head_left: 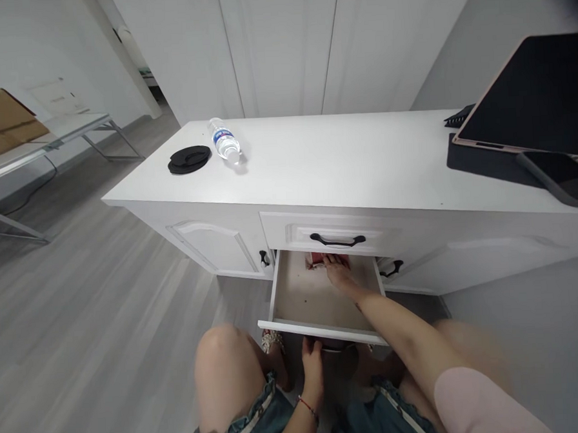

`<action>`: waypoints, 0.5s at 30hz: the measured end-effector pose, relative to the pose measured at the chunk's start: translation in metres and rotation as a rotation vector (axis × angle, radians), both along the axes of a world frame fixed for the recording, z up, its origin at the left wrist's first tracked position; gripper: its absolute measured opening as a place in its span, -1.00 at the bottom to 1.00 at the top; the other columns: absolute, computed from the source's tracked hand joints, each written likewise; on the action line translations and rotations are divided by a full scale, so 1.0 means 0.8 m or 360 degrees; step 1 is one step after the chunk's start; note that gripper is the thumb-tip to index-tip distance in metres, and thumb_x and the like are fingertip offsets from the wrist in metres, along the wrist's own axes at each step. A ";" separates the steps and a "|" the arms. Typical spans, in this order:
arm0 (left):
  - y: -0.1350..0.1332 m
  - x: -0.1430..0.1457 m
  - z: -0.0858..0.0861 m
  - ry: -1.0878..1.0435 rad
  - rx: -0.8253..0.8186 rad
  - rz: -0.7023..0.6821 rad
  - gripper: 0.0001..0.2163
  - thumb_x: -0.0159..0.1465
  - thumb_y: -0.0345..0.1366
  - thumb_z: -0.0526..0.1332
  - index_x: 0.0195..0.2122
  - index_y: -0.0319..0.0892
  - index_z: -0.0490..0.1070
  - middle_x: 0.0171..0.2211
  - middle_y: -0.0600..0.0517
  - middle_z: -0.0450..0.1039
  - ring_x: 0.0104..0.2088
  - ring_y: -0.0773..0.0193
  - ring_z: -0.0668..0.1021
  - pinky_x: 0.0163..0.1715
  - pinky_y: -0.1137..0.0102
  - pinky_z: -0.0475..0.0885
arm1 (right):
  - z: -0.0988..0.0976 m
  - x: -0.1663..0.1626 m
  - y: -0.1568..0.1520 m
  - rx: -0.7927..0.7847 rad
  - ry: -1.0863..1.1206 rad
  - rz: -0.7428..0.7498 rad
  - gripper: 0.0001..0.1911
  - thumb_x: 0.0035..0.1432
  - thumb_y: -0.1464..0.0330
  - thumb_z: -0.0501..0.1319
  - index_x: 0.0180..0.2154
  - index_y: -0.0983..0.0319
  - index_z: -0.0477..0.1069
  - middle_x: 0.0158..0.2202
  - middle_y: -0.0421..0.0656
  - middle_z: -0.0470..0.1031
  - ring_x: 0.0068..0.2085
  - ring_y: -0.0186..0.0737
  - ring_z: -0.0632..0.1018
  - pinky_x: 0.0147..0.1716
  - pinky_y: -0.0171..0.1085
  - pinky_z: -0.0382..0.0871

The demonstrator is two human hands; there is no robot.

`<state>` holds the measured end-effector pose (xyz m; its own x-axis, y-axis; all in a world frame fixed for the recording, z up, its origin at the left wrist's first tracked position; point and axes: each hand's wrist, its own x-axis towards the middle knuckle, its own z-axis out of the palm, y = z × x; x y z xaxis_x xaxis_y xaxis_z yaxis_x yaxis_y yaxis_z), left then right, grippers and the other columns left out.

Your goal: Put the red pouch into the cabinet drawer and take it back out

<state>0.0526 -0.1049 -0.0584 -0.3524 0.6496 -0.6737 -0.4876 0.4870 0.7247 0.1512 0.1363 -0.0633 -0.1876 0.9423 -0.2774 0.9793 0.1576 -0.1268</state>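
— Red with some white on it: that is all I can make out of the packet [315, 260]. It is small and half covered.

— Where does it lie?

— Inside the open drawer [318, 326], against its back edge, under the closed upper drawer [290, 232]. The right hand [339, 275] reaches in over the front edge, and its fingers lie stretched across the packet, touching it. Whether they have closed on it, I cannot tell.

— Anything else in that drawer?

— Only the packet shows; the pale floor of the drawer is otherwise bare where I can see it.

— And the left hand [312, 360]?

— Low, under the drawer's front edge, fingers curled up around it. A red string sits on that wrist.

— What stands on the cabinet top [344, 162]?

— Near the back left corner, one clear water bottle [225, 141] lies on its side, and one black round lid [189, 159] lies just beside it. At the right end one dark tablet [529, 97] leans on a black stand [484, 161], with one phone [563, 176] propped at the front edge below it and a black comb [459, 116] behind.

— Count the fronts for me.

— Two drawers, one shut and one pulled out, and two doors, one on either side. The upper drawer has one black handle [337, 241].

— Off to the left?

— One side table [47, 142], well apart, with brown cardboard [3, 121] on it.
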 end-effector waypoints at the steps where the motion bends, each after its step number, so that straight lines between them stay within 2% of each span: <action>1: 0.000 0.001 -0.001 0.0004 0.0027 0.0015 -0.70 -0.01 -0.23 0.29 -0.24 -0.22 0.47 -0.20 -0.12 0.54 -0.15 0.10 0.52 -0.09 0.31 0.36 | 0.000 0.006 0.001 -0.0014 -0.0007 -0.0013 -0.42 0.25 0.54 -0.17 0.28 0.20 0.10 0.34 0.00 0.06 0.31 -0.08 0.12 0.23 0.03 0.02; 6: -0.001 0.002 -0.004 0.0058 0.0031 -0.0010 -0.71 -0.01 -0.19 0.29 -0.28 -0.23 0.45 -0.37 -0.05 0.51 -0.34 0.17 0.50 -0.29 0.34 0.37 | -0.005 0.031 -0.001 -0.0066 -0.0052 -0.0083 -0.42 0.26 0.55 -0.20 0.28 0.21 0.09 0.33 0.05 0.04 0.30 0.02 0.13 0.16 0.08 0.10; 10: -0.001 0.000 -0.001 0.0100 0.0056 -0.0022 -0.74 0.00 -0.18 0.28 -0.32 -0.22 0.44 -0.39 -0.03 0.50 -0.32 0.17 0.49 -0.27 0.34 0.36 | -0.008 0.047 -0.008 -0.0075 -0.0052 -0.0050 -0.40 0.25 0.56 -0.21 0.28 0.20 0.09 0.34 0.01 0.02 0.29 0.04 0.12 0.13 0.06 0.19; 15: -0.002 -0.001 0.000 0.0127 0.0104 -0.0047 -0.74 0.00 -0.17 0.28 -0.34 -0.22 0.43 -0.39 -0.03 0.49 -0.36 0.20 0.46 -0.29 0.35 0.34 | -0.003 0.060 -0.016 -0.0131 -0.0058 -0.0029 -0.38 0.20 0.60 -0.17 0.27 0.23 0.13 0.33 0.04 0.04 0.30 0.00 0.11 0.14 -0.05 0.19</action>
<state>0.0514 -0.1067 -0.0584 -0.3835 0.7020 -0.6001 -0.4132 0.4507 0.7913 0.1991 0.1235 -0.0653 -0.1591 0.9192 -0.3602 0.9861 0.1304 -0.1029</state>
